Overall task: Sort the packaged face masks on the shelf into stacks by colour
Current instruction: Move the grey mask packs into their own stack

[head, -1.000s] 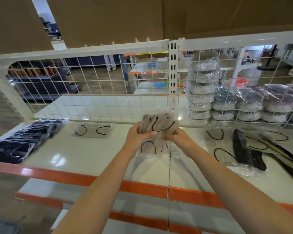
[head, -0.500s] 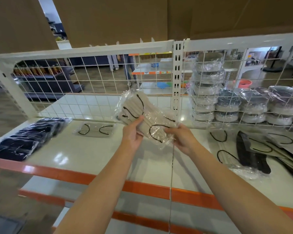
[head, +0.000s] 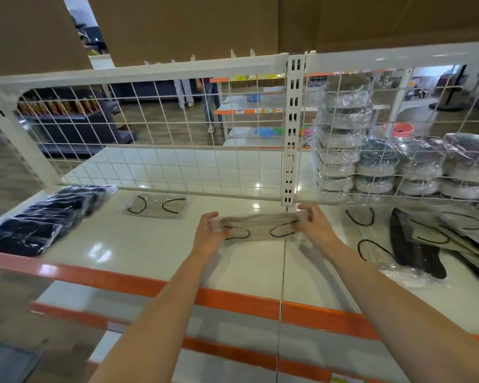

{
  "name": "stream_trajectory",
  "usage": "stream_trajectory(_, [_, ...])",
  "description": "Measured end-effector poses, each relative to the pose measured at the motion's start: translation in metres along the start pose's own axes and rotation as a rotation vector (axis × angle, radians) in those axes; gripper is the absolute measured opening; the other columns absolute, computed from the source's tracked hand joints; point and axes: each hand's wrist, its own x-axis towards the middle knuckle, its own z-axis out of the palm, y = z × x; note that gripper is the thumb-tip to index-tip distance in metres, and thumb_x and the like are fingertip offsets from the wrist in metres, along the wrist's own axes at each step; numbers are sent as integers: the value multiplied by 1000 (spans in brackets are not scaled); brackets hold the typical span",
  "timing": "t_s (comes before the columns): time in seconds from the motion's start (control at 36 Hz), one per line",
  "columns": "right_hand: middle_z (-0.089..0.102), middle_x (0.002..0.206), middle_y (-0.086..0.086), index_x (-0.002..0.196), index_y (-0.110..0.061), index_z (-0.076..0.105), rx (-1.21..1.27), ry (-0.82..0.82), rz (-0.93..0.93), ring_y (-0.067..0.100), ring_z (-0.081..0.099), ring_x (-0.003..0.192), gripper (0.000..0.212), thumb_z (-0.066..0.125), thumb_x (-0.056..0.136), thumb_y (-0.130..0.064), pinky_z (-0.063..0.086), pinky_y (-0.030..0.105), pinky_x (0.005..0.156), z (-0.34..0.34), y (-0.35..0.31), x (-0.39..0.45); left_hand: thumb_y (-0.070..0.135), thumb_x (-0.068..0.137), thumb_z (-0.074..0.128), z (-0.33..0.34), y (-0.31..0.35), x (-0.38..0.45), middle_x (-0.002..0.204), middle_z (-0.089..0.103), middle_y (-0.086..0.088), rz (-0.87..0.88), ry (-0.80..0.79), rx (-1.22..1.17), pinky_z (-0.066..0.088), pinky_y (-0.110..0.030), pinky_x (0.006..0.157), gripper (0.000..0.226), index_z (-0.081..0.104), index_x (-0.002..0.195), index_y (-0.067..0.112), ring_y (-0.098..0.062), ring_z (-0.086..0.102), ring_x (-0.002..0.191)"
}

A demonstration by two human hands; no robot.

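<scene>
I hold a bundle of beige packaged masks (head: 257, 226) with black ear loops flat and level just above the white shelf (head: 155, 252). My left hand (head: 209, 234) grips its left end and my right hand (head: 315, 229) grips its right end. One beige packaged mask (head: 156, 206) lies alone at the back left. A stack of black packaged masks (head: 43, 219) sits at the far left. A mixed pile of beige and black masks (head: 415, 241) spreads over the right side of the shelf.
A white wire grid (head: 177, 150) backs the shelf, with an upright post (head: 292, 134) in the middle. Wrapped round containers (head: 382, 164) are stacked behind the grid at right. An orange strip (head: 233, 299) edges the shelf front. Legs of people stand in the far aisle.
The bundle was raised and tilted in front of the grid; now it is turned level and lowered close to the shelf, with my hands apart at its two ends.
</scene>
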Motion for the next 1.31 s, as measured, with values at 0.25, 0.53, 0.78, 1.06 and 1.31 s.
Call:
stream_trajectory(0.25, [52,104,7,117,-9,43,-81,-55,40,22,50,97,34,53,85,-2,41,30,77,24,-11,6,24,57,51,5,-20,40,98,68,-11,14,-72,217,42,-19,62,55,62,107,5,-27,66,93])
stream_trajectory(0.53, [45,77,2,79,-11,47,-538,-423,50,19,48,72,26,73,80,-16,47,35,65,68,-42,13,1,80,49,-65,0,31,114,60,-13,-56,-14,578,41,-28,72,56,40,135,11,-28,57,101])
stream_trajectory(0.78, [39,70,-4,70,-15,38,-741,-475,-94,20,43,82,24,55,86,-12,27,21,53,184,-78,14,12,85,53,-171,-14,49,122,55,-15,-82,-41,1027,46,-34,88,57,32,138,7,-30,55,112])
stream_trajectory(1.06, [59,86,4,92,-16,58,-734,-359,-83,27,59,90,26,64,70,-5,43,25,60,297,-110,42,14,90,52,-279,-19,86,121,55,-10,31,-74,1396,46,-38,85,38,39,126,8,-29,56,113])
stream_trajectory(1.31, [60,112,9,117,-14,45,-879,-175,-85,29,58,103,39,56,80,-11,41,29,69,327,-124,63,14,93,46,-304,-27,109,127,54,-8,88,-224,1435,45,-39,94,36,47,129,13,-27,52,118])
